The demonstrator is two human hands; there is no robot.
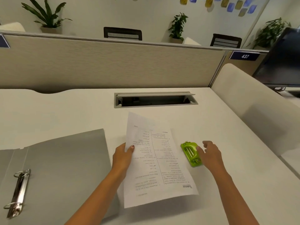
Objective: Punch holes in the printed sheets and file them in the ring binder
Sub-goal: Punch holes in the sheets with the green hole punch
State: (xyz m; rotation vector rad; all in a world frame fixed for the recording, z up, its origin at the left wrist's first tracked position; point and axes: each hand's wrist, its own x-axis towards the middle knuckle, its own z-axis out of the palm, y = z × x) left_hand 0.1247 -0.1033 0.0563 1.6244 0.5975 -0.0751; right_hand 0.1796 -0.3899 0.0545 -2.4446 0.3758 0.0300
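A: Here, reading from the left: which step is in hand?

B: The ring binder (pixel 53 161) lies open on the desk (pixel 65 111), well to the left of the fingers, its metal rings (pixel 19 190) apparently closed and no sheet filed on them. The left hand (pixel 122 157) pinches the left edge of the printed sheets (pixel 155 161), thumb on top and the other fingers hidden beneath; the paper is lifted off the desk at that edge. How many sheets there are cannot be told.

A: And to the right?

B: The right hand (pixel 209 155) is loosely curled beside the green hole punch (pixel 191 154), its thumb touching the punch's right side but not gripping it; the other fingers hold nothing. Punching, by this evidence, is only about to begin.

A: What does the next move call for?

B: Probably steadying the punch and feeding one long edge of the paper squarely into its slot.

A: Anything in the way?

B: Little. The cable hatch (pixel 155 99) lies beyond the fingers, open, and clear of the work.
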